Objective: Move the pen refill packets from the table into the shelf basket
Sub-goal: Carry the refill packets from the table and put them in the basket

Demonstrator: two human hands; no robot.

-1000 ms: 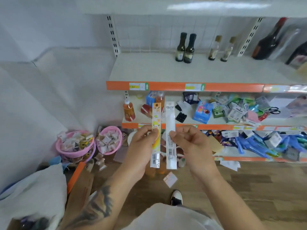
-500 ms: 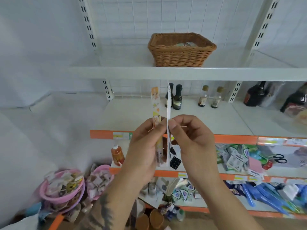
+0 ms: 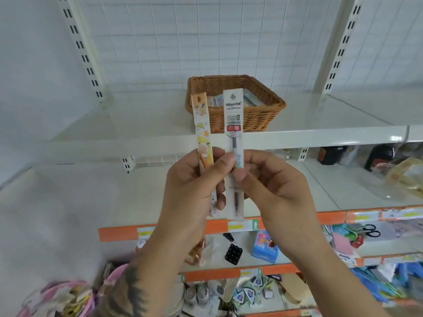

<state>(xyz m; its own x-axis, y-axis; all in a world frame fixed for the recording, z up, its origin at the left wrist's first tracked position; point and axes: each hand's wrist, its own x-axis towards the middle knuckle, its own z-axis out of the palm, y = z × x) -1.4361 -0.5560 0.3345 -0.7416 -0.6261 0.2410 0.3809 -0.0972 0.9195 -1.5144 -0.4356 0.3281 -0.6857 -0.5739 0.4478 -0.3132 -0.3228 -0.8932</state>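
Wicker shelf basket (image 3: 258, 115) stands on the upper white shelf (image 3: 320, 131), already holding some flat packets; both hands are raised in front of it and a little below its rim.

Risk noted: the two packets are long, thin and slippery-looking, each held only around its middle. If either is released before its top end has passed over the near rim, it is likely to strike the wicker wall and drop to the cluttered lower shelves. The packets stand upright and almost touch each other, so tipping both forward together could make them catch on one another or on the rim. The high reach also leaves little sight into the basket.

Position: the orange cartoon-printed packet (image 3: 202, 133) is held by the left hand (image 3: 194, 193), thumb in front and fingers curled behind its lower half. The white packet (image 3: 233, 124) stands just beside it, pinched between thumb and forefinger of the right hand (image 3: 274, 191), with the left thumb tip also touching its edge. The tops of both packets overlap the basket front in view; neither is inside yet.
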